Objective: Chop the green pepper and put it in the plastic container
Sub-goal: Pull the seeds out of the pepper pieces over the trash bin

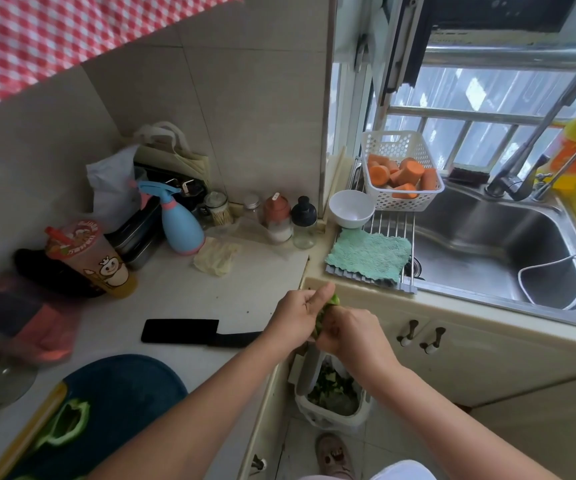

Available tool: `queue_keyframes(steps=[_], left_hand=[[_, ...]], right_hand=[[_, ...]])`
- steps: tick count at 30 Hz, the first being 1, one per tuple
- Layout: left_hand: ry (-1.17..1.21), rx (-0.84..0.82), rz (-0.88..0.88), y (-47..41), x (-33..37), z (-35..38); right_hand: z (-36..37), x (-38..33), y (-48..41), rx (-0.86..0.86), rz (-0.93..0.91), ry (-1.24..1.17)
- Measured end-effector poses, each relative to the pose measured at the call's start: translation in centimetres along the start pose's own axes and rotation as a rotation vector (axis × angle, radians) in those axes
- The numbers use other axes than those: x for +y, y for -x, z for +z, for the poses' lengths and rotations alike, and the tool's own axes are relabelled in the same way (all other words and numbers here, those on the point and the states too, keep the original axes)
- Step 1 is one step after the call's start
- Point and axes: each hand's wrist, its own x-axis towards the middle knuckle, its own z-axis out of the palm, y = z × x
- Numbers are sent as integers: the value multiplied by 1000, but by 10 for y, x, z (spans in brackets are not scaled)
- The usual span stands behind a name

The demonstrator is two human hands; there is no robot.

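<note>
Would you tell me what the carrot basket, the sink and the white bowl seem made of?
Carrot basket: white plastic, matte, moulded perforated walls. Sink: stainless steel, brushed, grey reflective sheen. White bowl: probably glazed ceramic, smooth and glossy; could be melamine.

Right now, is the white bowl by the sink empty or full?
Empty: the white bowl stands upright, and its bare white inside shows nothing in it.

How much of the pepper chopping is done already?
Done: the pepper is cut open; one hollow piece lies on the blue board. In hand: the left hand and right hand hold another pepper piece above the bin of green scraps. Left: chopping; the knife lies untouched, and the basket holds only carrots.
</note>
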Motion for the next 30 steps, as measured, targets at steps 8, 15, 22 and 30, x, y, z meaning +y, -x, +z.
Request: queue_keyframes(steps=[8,15,22,30], left_hand=[[29,15,-1,0,4,-3],[247,-72,-140,3,0,-4],[604,-326,-164,12,-15,-22],[737,-247,-260,13,-22,-22]], right_hand=[[4,-2,0,123,70,-173],[-6,4,2,156,152,-331],[-24,11,3,-8,177,-584],[-34,16,5,-111,201,-821]])
